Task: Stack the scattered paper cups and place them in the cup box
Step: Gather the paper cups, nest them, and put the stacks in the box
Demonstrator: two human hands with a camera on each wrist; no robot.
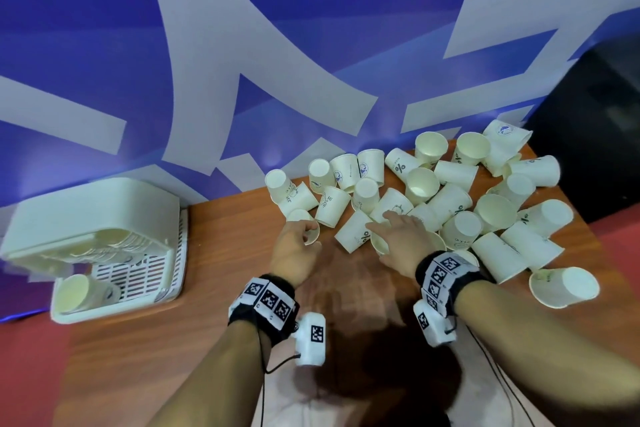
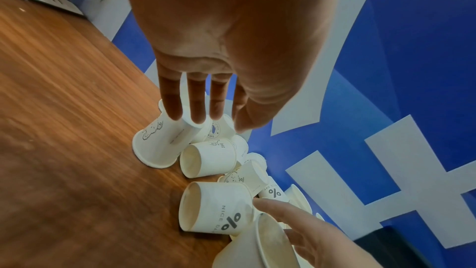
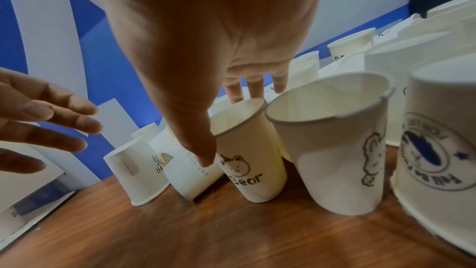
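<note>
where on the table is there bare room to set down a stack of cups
Bare wood lies between the cup box and the left hand, and along the near edge of the table under both wrists. From the right hand back to the wall and rightward, the paper cups crowd it.

White paper cups [image 1: 446,198] scattered; cup box [image 1: 104,218] left, partly filled

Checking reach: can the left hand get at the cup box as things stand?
Probably yes. The left hand holds nothing, fingers relaxed, and bare table lies between it and the cup box on its left, which is open toward the person.
</note>
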